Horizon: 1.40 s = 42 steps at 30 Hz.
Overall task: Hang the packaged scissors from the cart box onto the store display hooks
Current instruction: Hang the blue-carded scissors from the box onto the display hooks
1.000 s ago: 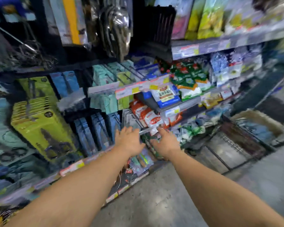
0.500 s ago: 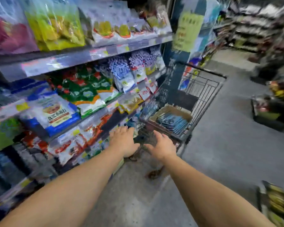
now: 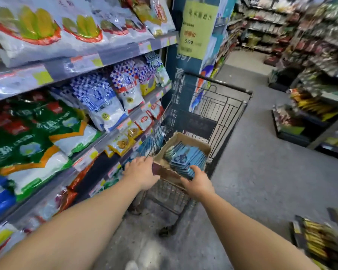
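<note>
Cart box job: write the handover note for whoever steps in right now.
Left hand: open, fingers at the near left corner of the cardboard box, holding nothing.
Right hand: open, reaching over the box's near edge, fingertips at the blue scissor packs; no pack gripped yet.
The box sits in the wire cart beside the shelving, with a stack of packs inside.
Done: nothing the view can confirm; the display hooks are out of sight.
Left: pick up packs, turn back to the hooks, hang them, repeat until the box is empty.
</note>
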Available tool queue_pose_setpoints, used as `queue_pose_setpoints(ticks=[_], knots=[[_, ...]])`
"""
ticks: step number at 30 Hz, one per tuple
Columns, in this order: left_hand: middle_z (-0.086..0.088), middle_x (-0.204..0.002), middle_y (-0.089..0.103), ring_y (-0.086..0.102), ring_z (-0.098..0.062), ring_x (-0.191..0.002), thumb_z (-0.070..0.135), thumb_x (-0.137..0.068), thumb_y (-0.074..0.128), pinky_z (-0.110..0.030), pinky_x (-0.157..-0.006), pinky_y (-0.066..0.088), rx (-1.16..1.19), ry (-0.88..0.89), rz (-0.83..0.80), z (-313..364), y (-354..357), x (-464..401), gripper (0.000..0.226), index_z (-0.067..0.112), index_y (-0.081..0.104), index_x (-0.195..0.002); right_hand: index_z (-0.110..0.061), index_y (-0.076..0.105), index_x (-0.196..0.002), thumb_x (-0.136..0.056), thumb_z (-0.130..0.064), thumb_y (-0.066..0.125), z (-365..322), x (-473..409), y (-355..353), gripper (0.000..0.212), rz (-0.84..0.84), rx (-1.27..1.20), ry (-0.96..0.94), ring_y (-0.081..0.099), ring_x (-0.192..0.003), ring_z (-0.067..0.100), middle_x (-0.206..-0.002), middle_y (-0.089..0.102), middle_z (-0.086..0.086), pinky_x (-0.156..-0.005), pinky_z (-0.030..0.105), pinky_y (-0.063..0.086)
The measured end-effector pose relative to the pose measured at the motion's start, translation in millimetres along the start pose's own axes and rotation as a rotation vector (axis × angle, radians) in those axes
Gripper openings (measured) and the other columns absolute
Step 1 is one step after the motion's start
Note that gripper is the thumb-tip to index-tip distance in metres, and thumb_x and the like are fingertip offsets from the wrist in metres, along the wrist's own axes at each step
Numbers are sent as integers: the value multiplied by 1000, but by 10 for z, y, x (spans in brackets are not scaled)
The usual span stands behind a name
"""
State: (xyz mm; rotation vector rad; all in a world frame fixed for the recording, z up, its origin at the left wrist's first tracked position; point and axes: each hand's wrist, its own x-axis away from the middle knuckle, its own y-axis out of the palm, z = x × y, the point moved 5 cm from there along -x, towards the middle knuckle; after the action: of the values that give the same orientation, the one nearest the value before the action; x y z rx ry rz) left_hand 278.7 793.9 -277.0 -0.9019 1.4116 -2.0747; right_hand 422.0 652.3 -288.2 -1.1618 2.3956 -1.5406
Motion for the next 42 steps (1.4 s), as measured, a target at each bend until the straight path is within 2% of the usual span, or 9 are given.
queue_pose_setpoints(ticks=[11, 20, 23, 27, 31, 33, 36, 40, 42], knots=[[-6, -149, 42, 39, -30, -136, 61, -85, 56, -42, -111, 33, -25, 64, -89, 246, -184, -1628, 76, 24, 32, -148, -23, 34, -145, -92, -39, 59, 76, -1393, -199, 61, 28, -147, 178, 60, -112, 24, -138, 53, 4, -83, 30, 51], [-8, -151, 39, 36, -30, -139, 56, -85, 62, -41, -113, 29, 70, -110, -170, 411, 214, -2562, 79, 22, 29, -149, -20, 35, -143, -93, -39, 58, 417, -2673, -54, 58, -122, -153, 228, 63, -100, 26, -132, 56, 9, -80, 35, 54], [-8, -153, 36, 35, -30, -140, 54, -87, 61, -39, -113, 29, 120, -203, -201, 510, 355, -2920, 79, 20, 28, -150, -18, 34, -143, -93, -38, 58, 577, -3207, -24, 60, -205, -151, 239, 65, -93, 26, -123, 60, 10, -80, 37, 56], [-8, -159, 25, 26, -30, -145, 54, -89, 59, -39, -118, 25, 197, -316, -290, 627, 624, -3387, 82, 19, 22, -154, -16, 35, -143, -95, -34, 56, 855, -3924, -10, 56, -276, -186, 317, 58, -62, 17, -83, 63, 5, -61, 33, 48], [-9, -158, 30, 28, -29, -144, 55, -87, 60, -38, -115, 31, 248, -405, -327, 624, 972, -3763, 86, 17, 22, -154, -13, 41, -139, -94, -30, 56, 1114, -4553, 243, 50, -302, -295, 423, 58, -74, 24, -106, 66, 15, -67, 31, 48], [-9, -157, 31, 29, -30, -144, 54, -87, 62, -37, -113, 32, 235, -433, -341, 632, 1140, -3888, 82, 16, 28, -152, -13, 44, -133, -94, -29, 56, 1202, -4761, 391, 44, -314, -308, 449, 62, -81, 27, -107, 65, 14, -68, 31, 49], [-12, -154, 37, 37, -30, -139, 47, -87, 66, -34, -109, 33, 246, -486, -353, 617, 1358, -4014, 76, 12, 37, -148, -10, 44, -135, -92, -23, 57, 1294, -5039, 649, 47, -331, -381, 471, 58, -111, 30, -124, 58, 12, -87, 32, 47], [-12, -147, 45, 44, -29, -133, 48, -84, 68, -33, -107, 36, 306, -559, -388, 545, 1661, -4037, 76, 13, 40, -145, -9, 42, -133, -93, -30, 56, 1398, -5278, 938, 48, -305, -402, 547, 58, -112, 27, -127, 59, 10, -78, 23, 38], [-11, -146, 47, 46, -29, -131, 49, -84, 68, -33, -104, 38, 315, -582, -391, 510, 1777, -4029, 75, 14, 41, -144, -7, 45, -131, -92, -30, 58, 1460, -5354, 1033, 47, -264, -433, 590, 55, -117, 28, -129, 57, 11, -81, 26, 39]])
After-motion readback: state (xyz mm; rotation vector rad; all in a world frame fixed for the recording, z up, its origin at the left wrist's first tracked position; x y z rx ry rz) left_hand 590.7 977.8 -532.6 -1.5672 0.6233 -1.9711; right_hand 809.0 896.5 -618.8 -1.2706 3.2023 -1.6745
